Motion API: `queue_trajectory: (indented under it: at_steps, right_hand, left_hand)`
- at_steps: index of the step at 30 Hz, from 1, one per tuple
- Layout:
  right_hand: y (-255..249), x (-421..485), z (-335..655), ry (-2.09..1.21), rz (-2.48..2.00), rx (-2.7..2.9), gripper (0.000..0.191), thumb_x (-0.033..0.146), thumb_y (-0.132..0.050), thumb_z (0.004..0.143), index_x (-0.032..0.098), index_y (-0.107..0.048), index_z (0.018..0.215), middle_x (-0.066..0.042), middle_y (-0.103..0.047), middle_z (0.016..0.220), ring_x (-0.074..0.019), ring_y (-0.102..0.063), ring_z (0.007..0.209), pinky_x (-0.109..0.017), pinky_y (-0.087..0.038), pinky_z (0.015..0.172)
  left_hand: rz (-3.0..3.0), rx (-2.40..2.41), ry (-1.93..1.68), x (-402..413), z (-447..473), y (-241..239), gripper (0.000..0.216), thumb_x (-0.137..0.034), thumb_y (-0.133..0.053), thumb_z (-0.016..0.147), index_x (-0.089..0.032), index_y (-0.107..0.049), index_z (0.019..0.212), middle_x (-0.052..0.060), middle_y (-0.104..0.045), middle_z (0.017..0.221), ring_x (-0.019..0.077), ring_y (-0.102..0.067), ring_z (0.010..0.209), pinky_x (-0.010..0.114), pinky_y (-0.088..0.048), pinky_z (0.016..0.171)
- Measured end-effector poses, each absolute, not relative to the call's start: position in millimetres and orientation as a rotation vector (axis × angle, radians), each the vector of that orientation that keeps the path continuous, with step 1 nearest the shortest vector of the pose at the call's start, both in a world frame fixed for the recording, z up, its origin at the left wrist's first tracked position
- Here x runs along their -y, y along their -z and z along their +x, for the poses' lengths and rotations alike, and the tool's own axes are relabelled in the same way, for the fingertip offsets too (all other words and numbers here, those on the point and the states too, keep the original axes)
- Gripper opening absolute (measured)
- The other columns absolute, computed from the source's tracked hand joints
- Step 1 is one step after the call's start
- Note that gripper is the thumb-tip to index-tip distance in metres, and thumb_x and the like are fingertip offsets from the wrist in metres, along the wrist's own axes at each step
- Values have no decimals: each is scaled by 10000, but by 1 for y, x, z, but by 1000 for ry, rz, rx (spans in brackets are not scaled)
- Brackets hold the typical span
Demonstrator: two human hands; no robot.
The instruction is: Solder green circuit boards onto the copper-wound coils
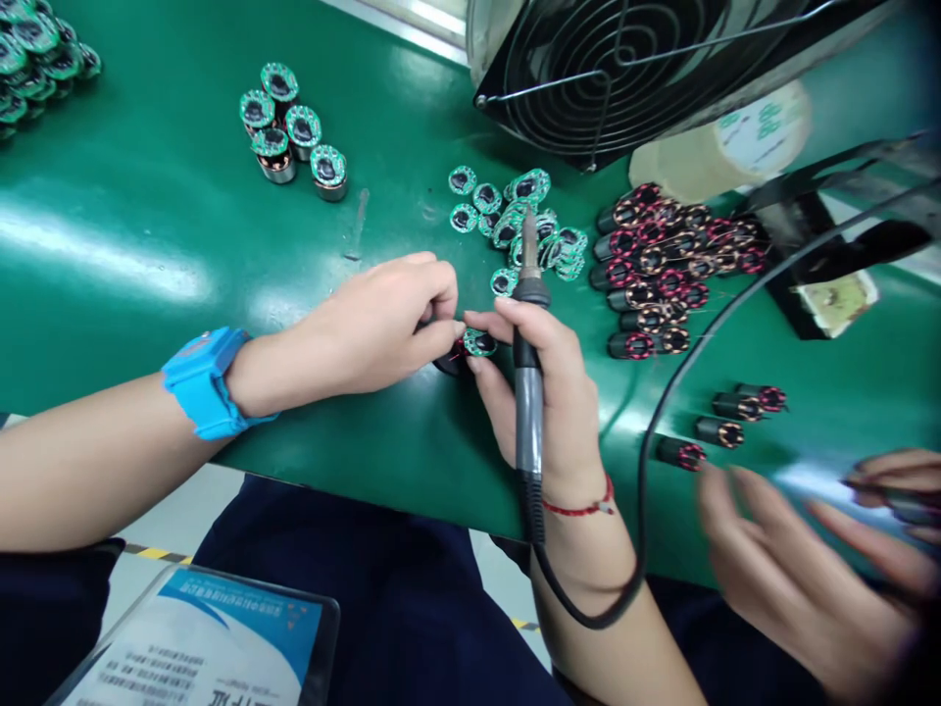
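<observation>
My left hand (pixel 389 324), with a blue wrist strap (pixel 208 380), is closed, its thumb and fingers pinched at a small motor stator (pixel 450 363) with dark sides and red windings. What lies between those fingertips is hidden. My right hand (pixel 548 392) grips a soldering iron (pixel 528 412), its tip pointing away from me. The thumb and forefinger of this same hand pinch a small round green circuit board (pixel 479 342) against the stator's end. Beyond my hands lies a pile of similar loose circuit boards (pixel 515 230).
Stators (pixel 651 275) stand grouped at right, several more nearer. A co-worker's blurred hands (pixel 801 569) are at lower right. A black fan (pixel 618 69) stands at the back beside a tape roll (pixel 765 127). Stators with boards attached (pixel 279 127) sit at left. The iron's cable (pixel 654 422) loops rightward.
</observation>
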State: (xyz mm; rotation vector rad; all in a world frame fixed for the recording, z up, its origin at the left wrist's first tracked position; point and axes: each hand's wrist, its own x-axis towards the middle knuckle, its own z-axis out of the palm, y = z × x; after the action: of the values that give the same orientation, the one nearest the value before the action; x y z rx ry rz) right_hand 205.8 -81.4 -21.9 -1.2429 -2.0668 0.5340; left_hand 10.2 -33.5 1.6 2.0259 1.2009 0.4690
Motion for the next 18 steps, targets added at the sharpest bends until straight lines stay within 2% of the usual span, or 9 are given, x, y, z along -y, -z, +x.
queue_trajectory:
  at_steps: [3,6,9,13,18]
  right_hand:
    - [20,81,208,-590,-1211,2085,571,191,-649,896,331,-450,1412,-14,-720,1228,-197,-689,1154,-368,-582,980]
    - [18,80,210,-617,-1214,2081,542,176,-623,908,330,-457,1400,-11,-717,1218,-184,-689,1136,-355,-579,975]
    - [20,80,208,-545,-1229,2100,509,202,-645,899,325,-479,1363,-13,-715,1171,-187,-693,1057,-363,-583,927]
    - [29,82,202,-395,-1271,2082,483,270,-687,875,297,-512,1325,-30,-694,1078,-201,-647,921,-369,-571,806]
    - [38,85,200,-335,-1243,2045,580,269,-691,872,303,-456,1401,-43,-688,1136,-207,-626,911,-373,-549,778]
  left_hand:
    - [2120,-1134,-216,37,8,-5,185,-334,-692,847,-163,-636,807,17,-599,815,147,-522,726,289,-369,672]
    - [2191,-1048,-130,41,8,-4,87,-225,-645,874,-156,-644,821,24,-594,825,165,-533,782,308,-376,740]
    - [2142,-1064,-236,41,9,-3,109,-142,-557,899,-149,-611,805,14,-565,789,149,-510,750,298,-365,712]
    - [2032,-1051,-492,38,9,0,129,-89,-561,885,-151,-600,779,-6,-555,765,113,-488,706,262,-366,671]
    - [1863,-1030,-668,37,13,6,135,-39,-590,851,-149,-623,780,-25,-554,755,75,-499,666,211,-390,626]
